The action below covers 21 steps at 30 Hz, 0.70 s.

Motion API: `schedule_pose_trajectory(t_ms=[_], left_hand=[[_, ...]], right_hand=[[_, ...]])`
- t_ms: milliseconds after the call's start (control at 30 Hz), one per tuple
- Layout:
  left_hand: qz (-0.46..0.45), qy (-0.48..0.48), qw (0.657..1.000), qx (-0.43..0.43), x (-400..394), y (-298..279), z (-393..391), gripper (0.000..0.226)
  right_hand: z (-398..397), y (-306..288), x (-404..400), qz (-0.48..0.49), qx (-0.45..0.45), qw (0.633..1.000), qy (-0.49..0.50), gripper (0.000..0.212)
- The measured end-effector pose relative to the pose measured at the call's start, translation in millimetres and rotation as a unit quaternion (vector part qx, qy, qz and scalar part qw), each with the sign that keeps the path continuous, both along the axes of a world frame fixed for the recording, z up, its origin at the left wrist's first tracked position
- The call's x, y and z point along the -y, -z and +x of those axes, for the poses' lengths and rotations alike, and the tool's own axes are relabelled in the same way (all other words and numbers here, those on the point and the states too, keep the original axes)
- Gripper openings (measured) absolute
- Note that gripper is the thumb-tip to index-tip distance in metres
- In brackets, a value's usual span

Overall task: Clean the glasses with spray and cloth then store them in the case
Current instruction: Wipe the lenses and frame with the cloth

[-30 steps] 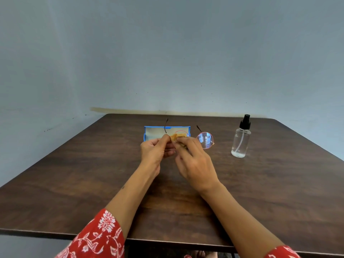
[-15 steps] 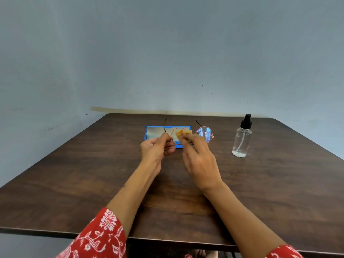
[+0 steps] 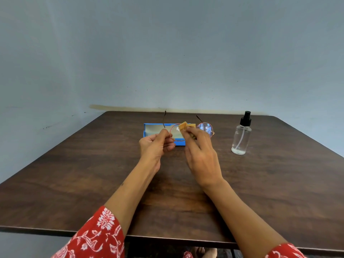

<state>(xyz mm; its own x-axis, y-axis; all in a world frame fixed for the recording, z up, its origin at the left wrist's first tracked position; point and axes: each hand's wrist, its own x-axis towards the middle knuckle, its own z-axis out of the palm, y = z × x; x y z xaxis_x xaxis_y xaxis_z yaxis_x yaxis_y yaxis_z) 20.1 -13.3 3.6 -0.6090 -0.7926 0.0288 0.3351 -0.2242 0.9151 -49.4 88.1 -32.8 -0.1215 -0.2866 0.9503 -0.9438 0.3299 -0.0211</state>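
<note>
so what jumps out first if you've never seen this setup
The two hands mid-table: the left hand pinches the round glasses at one hinge while the right hand rubs a yellow cloth on a lens. Just behind them lies an open blue case, and to the right a clear spray bottle stands upright on the dark wooden table.

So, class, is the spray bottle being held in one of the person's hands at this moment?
No: the spray bottle stands alone on the table, while the left hand grips the glasses and the right hand pinches the cloth.
</note>
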Motion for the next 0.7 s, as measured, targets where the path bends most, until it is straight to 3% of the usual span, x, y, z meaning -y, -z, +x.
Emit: schedule_pose_trajectory(t_ms=[200,467,700], left_hand=[[-0.009,0.0,1.0,-0.004,0.4,1.8,-0.4,0.015],[-0.008,0.008,1.0,0.01,0.4,3.7,-2.1,0.015],[0.001,-0.01,1.0,0.005,3.3,3.6,-2.3,0.015]], right_hand=[[9.3,0.4,4.1,0.053,-0.028,0.996,-0.059,0.027],[1.2,-0.9,1.2,-0.004,-0.011,1.0,-0.003,0.026],[6.6,-0.3,1.1,0.044,-0.015,0.998,-0.037,0.025]])
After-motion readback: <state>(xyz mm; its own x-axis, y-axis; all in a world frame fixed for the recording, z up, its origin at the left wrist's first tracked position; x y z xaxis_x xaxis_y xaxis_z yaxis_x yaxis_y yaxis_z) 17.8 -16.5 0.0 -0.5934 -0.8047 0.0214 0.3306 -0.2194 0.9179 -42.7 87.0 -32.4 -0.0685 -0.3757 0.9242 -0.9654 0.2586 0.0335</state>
